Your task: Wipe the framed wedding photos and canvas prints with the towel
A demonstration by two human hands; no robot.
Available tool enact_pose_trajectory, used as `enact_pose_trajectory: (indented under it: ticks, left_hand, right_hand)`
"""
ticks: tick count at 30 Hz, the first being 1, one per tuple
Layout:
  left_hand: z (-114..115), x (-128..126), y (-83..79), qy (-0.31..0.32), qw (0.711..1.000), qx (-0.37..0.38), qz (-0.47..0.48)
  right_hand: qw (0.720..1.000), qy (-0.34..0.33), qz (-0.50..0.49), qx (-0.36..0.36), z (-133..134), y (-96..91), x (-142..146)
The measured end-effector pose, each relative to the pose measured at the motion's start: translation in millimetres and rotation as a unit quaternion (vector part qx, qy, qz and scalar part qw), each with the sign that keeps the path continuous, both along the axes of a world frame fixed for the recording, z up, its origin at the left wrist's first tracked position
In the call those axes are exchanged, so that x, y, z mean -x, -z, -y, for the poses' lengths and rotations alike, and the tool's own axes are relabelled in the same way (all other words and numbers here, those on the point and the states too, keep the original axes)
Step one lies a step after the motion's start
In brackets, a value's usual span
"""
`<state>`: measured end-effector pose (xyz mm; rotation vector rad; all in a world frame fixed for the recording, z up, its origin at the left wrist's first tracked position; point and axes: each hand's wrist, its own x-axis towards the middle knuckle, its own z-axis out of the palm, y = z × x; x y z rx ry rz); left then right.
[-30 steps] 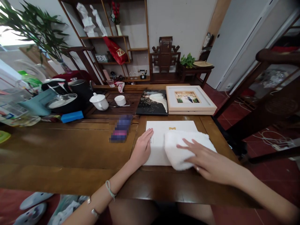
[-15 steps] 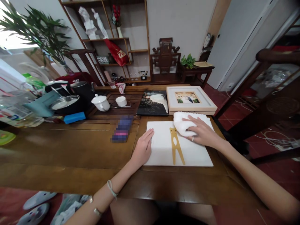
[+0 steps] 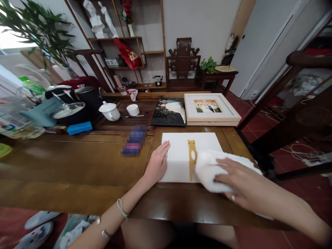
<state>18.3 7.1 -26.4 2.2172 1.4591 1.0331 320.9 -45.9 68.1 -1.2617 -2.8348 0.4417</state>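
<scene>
While the left hand (image 3: 157,162) lies flat on the left edge of the white panel (image 3: 177,155), fingers straight and together, not gripping, the right hand (image 3: 237,180) has its fingers bent over a bunched white cloth (image 3: 204,169), gripping it. Cloth covers the panel's lower right part, spills past its near and right edges, slight blur. Panel is flat on the brown wooden table (image 3: 77,169), right in front of the person. Gold bracket (image 3: 191,155) on panel, just left of cloth, partly covered. Behind panel: dark photo board (image 3: 167,116), and right beside it a pale-framed picture (image 3: 189,116). Left of panel, a pixelated item (image 3: 133,141), can't identify. Farther left, blue block (image 3: 80,128) and white lidded cup (image 3: 110,112).
</scene>
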Motion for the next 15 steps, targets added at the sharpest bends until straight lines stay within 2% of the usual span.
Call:
enact_pose_trajectory:
  ticks: [5,8,11,15]
  left_hand:
    - [-0.4,0.4,1.7,0.001,1.0,-0.016,0.007]
    - [-0.5,0.4,0.9,0.001,1.0,-0.017,0.013]
    - [-0.4,0.3,-0.6,-0.002,1.0,-0.012,0.01]
    - [-0.2,0.0,-1.2,0.001,1.0,-0.003,-0.005]
  right_hand:
    - [0.997,0.012,-0.017,-0.072,-74.7,24.6,-0.6]
    - [0.992,0.015,-0.026,-0.123,-103.1,32.7,-1.1]
    - [0.994,0.015,-0.017,-0.111,-96.8,26.6,-2.4]
    - [1.0,0.001,0.001,-0.025,-36.4,6.1,-9.4]
